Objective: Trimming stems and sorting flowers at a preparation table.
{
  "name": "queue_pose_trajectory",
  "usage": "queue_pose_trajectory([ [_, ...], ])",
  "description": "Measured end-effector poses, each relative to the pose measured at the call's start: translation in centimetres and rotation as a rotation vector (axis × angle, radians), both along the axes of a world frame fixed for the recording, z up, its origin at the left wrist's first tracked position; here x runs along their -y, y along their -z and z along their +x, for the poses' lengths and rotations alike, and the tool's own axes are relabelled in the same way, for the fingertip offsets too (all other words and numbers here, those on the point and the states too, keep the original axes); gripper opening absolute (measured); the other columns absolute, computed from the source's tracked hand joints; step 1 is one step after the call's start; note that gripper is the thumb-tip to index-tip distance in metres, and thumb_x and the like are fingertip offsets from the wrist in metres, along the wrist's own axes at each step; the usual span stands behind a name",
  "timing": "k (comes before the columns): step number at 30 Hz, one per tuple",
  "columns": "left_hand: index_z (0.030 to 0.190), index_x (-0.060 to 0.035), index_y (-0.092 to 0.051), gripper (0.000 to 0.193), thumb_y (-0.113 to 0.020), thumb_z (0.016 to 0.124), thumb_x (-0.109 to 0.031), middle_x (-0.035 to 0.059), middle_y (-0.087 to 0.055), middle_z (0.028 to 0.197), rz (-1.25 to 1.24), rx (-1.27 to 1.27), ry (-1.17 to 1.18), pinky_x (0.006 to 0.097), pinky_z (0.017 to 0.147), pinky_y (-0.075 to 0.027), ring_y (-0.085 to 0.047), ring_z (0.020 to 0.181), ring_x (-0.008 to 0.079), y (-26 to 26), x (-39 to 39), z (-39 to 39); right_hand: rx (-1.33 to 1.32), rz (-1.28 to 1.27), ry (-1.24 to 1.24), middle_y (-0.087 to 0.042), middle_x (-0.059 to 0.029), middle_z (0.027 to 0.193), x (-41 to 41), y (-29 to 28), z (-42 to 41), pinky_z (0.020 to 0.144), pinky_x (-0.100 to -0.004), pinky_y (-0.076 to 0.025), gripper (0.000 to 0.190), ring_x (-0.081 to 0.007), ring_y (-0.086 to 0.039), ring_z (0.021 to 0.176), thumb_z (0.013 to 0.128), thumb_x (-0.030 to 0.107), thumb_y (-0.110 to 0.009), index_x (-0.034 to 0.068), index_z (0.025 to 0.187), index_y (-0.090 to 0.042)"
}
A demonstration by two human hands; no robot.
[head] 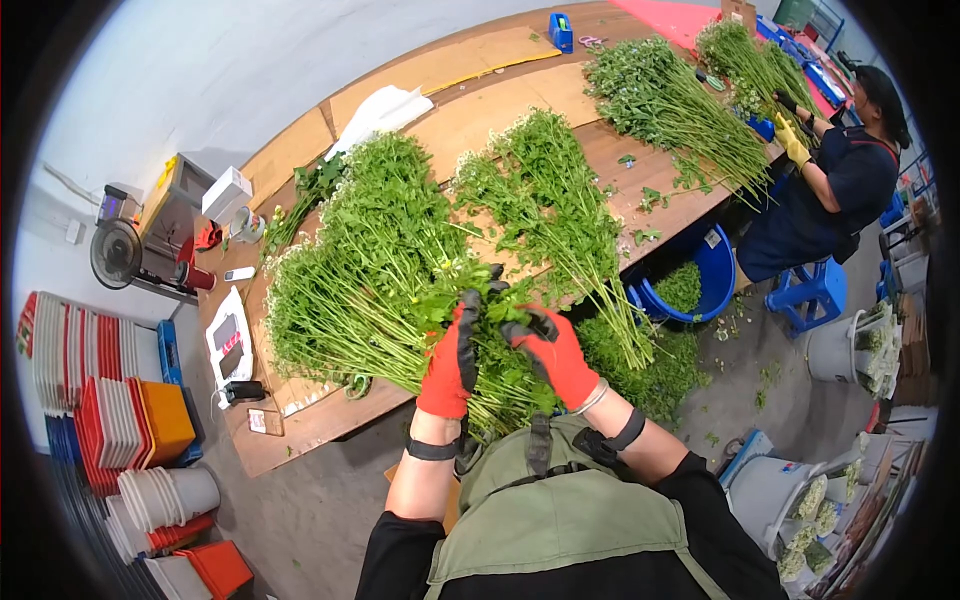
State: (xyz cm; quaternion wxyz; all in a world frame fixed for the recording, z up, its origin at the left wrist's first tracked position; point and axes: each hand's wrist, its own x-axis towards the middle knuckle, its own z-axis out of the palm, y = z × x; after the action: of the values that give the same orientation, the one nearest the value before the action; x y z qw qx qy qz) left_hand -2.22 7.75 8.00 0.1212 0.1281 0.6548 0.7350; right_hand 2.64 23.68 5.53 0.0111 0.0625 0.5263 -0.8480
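My left hand (450, 367), in a red glove with black-coated palm and fingers, is closed around green leafy flower stems (442, 296) in front of my apron. Just to its right, my right hand (556, 352), gloved alike, has its fingers curled on leaves of the same greenery. The fingertips are partly hidden by foliage. Left of my hands a large pile of cut stems with small white flowers (375, 225) covers the table. A smaller bunch (544, 195) lies to the right, its bare stem ends hanging past the edge.
Cardboard sheets (517, 94) cover parts of the wooden table (330, 427). Green-handled scissors (358, 387) lie near its front edge. A blue tub (712, 277) of leaves and a leaf heap (645, 375) are on the floor. A co-worker (832, 172) handles another bunch at right.
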Motion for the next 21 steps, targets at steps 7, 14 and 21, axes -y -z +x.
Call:
queue_pose_trajectory([
  [7,0.126,-0.0002,-0.054,0.033,-0.046,0.1,-0.019,0.007,-0.061,0.121,0.463,0.456,-0.012,0.0297,0.094,-0.043,-0.057,0.106,0.016,-0.9,-0.7,-0.3,0.034,0.004,0.017,-0.06,-0.01,0.112,-1.2,0.7,0.4,0.09,-0.0308,-0.046,0.046,-0.016,-0.059,0.098,0.084,0.003,-0.059,-0.004,0.128,-0.047],
  [14,0.132,-0.0008,-0.049,0.034,-0.042,0.098,-0.001,0.0084,-0.057,0.125,0.0,0.017,-0.019,0.0286,0.093,-0.044,-0.057,0.107,0.0162,0.2,-0.8,0.3,0.004,-0.035,0.102,-0.059,-0.0068,0.111,-1.1,1.5,0.8,0.087,-0.0293,-0.045,0.047,-0.0147,-0.057,0.097,0.085,0.013,-0.063,-0.001,0.128,-0.048],
  [21,0.104,-0.002,-0.059,0.033,-0.044,0.1,-0.031,0.015,-0.061,0.114,0.643,0.313,-0.236,0.0443,0.105,-0.039,-0.057,0.111,0.0318,-1.2,-0.9,-1.6,0.019,-0.378,0.195,-0.059,-0.0002,0.097,-3.2,-0.6,1.3,0.08,-0.0301,-0.048,0.023,-0.0123,-0.056,0.088,0.094,0.019,-0.053,0.007,0.114,-0.054],
])
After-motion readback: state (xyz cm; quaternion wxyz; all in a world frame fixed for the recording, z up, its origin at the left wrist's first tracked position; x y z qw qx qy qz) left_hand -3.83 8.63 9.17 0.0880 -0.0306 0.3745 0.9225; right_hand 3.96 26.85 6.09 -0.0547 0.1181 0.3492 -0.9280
